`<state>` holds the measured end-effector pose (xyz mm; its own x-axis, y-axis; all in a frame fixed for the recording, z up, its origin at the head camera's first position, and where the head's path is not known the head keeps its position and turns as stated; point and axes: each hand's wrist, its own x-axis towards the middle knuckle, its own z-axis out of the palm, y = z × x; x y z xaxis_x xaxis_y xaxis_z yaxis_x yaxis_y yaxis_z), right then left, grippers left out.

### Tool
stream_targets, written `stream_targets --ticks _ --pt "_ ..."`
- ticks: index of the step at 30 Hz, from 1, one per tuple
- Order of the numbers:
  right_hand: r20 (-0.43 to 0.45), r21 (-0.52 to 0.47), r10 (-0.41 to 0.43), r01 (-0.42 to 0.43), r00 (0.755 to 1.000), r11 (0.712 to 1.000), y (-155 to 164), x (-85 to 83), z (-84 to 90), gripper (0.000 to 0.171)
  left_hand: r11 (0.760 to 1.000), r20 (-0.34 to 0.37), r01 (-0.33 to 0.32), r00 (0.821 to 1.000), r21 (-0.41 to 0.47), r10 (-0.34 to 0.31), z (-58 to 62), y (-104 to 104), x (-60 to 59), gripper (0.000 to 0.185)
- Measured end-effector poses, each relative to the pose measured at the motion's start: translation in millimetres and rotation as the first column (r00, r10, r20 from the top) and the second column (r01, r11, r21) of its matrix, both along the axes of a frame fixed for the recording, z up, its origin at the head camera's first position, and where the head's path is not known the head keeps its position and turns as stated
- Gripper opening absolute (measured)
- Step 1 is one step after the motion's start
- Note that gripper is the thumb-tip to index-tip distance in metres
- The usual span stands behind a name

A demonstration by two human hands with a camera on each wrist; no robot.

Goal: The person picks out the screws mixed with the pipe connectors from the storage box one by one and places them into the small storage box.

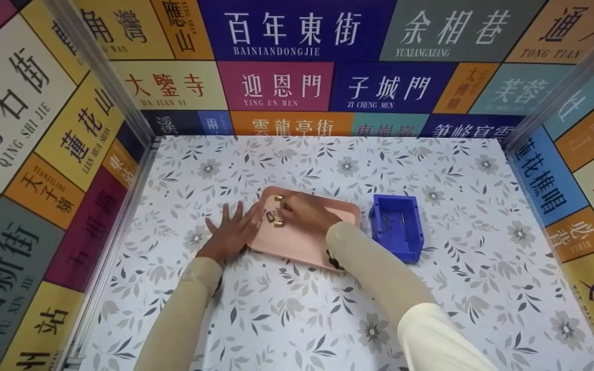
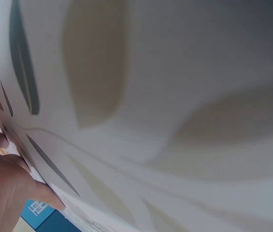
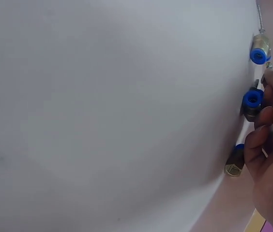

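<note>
1. Pink plastic makes up the one tray (image 1: 323, 242), which sits near the middle of the counter (image 1: 297, 319), a surface covered in grey floral print.
2. Three small brass fittings (image 1: 278, 222) with blue collars lie in the tray's far left part; the right wrist view shows all three in a loose row, the middle one (image 3: 252, 99) at the fingertips.
3. The right hand (image 1: 302, 212) hovers over the tray with its fingers (image 3: 267, 118) curled towards the middle fitting; whether they actually pinch it cannot be told.
4. The left hand (image 1: 230, 233) lies flat on the counter with straight, spread fingers, its fingertips touching the tray's left edge, holding nothing.
5. One blue bin (image 1: 397, 226) stands just right of the tray, close but apart, with a few thin metal pieces inside, too small to count.
6. Two cream sleeves (image 1: 379, 273) reach in from the near side of the tray.
</note>
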<state>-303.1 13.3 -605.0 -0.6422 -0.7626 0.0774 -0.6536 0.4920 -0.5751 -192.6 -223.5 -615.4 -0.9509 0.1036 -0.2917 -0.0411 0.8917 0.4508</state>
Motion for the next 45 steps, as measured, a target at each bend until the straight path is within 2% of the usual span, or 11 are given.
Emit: stream_targets --ticks 8,14,16,19,21,25,29,35,40,45 --pt "0.001 0.008 -0.036 0.036 0.999 0.999 5 -0.4 9.0 0.017 1.0 0.009 0.009 1.0 -0.019 -0.009 -1.5 0 -1.0 0.062" --pt "0.035 0.029 -0.074 0.073 0.997 0.997 9 -0.6 17.3 0.019 1.0 0.019 0.002 1.0 -0.008 -0.002 -1.2 0 -1.2 0.062" --pt "0.005 0.03 -0.104 0.104 0.995 0.994 12 -0.8 21.4 0.019 1.0 0.018 -0.002 1.0 -0.009 0.002 -0.3 0 -0.8 0.061" --pt "-0.038 -0.005 -0.133 0.133 0.99 0.991 19 -2.4 27.4 0.02 1.0 0.01 -0.006 1.0 -0.008 0.006 0.4 -1 -0.5 0.062" --pt "-0.035 -0.05 -0.156 0.154 0.987 0.987 25 -2.2 32.5 0.02 1.0 0.005 -0.004 1.0 -0.005 0.004 1.1 -1 0.0 0.062" --pt "0.057 -0.15 -0.19 0.196 0.98 0.969 37 -1.1 42.5 0.018 1.0 -0.006 0.0 1.0 0.005 0.0 0.9 -1 0.9 0.061" --pt "0.109 -0.204 -0.222 0.24 0.969 0.949 51 -0.2 49.8 0.02 1.0 -0.002 -0.004 1.0 0.011 0.004 -0.3 0 0.8 0.062" --pt "0.12 -0.239 -0.276 0.298 0.954 0.924 78 1.8 60.2 0.021 1.0 0.011 -0.003 1.0 0.009 0.003 -2.2 -1 -0.2 0.064" --pt "0.074 -0.285 -0.299 0.308 0.951 0.908 109 4.0 71.8 0.022 1.0 0.014 0.004 1.0 0.018 -0.004 -3.2 -1 -1.0 0.064" --pt "0.005 -0.275 -0.349 0.337 0.937 0.9 150 6.8 82.4 0.024 1.0 0.016 0.001 1.0 0.025 -0.001 -3.9 -2 -1.0 0.063"
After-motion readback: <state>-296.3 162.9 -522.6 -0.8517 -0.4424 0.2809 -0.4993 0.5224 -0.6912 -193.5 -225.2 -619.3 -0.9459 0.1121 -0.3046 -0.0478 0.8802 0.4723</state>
